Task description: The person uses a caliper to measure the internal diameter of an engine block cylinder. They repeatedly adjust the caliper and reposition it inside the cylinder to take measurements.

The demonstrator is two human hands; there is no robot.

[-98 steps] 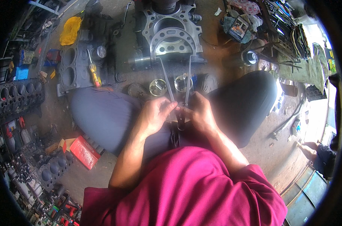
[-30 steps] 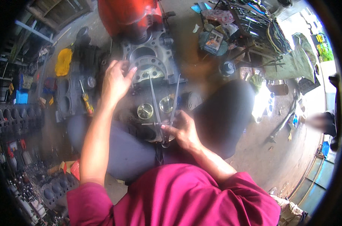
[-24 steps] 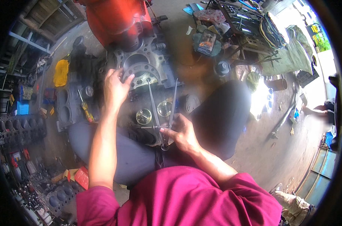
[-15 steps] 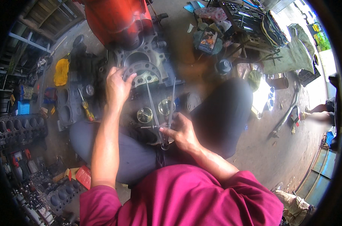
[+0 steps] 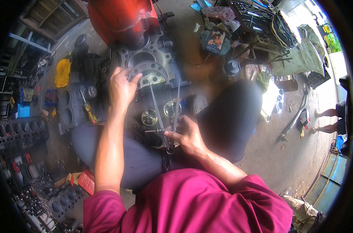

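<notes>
In my left hand (image 5: 122, 87) is a flat, half-ring metal plate (image 5: 156, 66) with holes along its arc, pinched at its left end between thumb and fingers. My right hand (image 5: 187, 134) is closed around a pair of dividers (image 5: 156, 105) near the adjusting screw and hinge. Both divider legs point away from me, spread apart; the left tip is close to the plate's lower edge, contact unclear. Beyond the plate lies a metal engine block (image 5: 161, 58) with a large round bore. Two round, shiny metal parts (image 5: 149, 117) sit under and beside the dividers.
A red machine housing (image 5: 122, 21) stands at the far end of the block. To the left are a yellow cloth (image 5: 63, 73), a screwdriver (image 5: 90, 112) and a cylinder block (image 5: 21, 132). A tool tray (image 5: 254, 23) is far right; a person's legs (image 5: 327, 121) show at the right edge.
Both hands keep their grips, with the plate and dividers almost unmoved. At the right edge, the other person's legs have shifted and are now seen apart.
</notes>
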